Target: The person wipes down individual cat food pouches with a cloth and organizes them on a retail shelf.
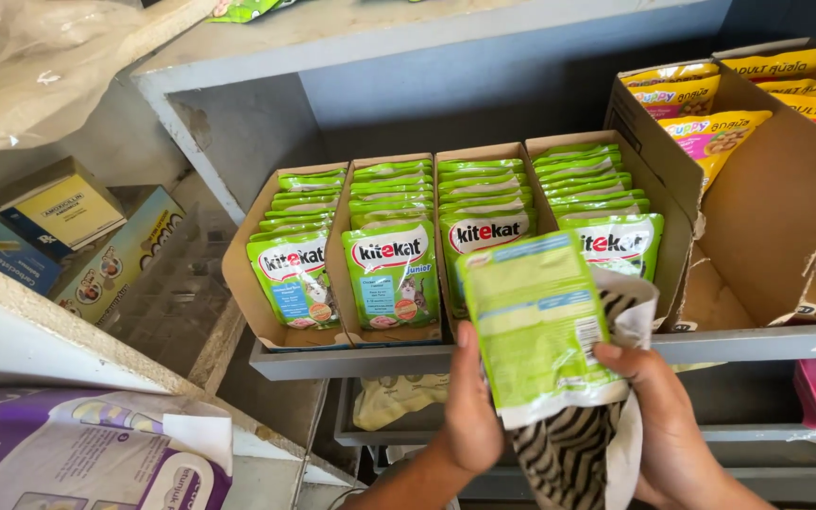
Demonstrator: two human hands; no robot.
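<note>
2 hands, left hand (469, 416) and right hand (658, 416) grips pinching 1 green pouch (535, 316), striped cloth (569, 453), 4 pouch rows (455, 189)

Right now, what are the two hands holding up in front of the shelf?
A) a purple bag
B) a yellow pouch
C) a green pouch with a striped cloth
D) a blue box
C: the left hand and right hand grip a green pouch, its back side facing up, together with a black-and-white striped cloth.
</note>
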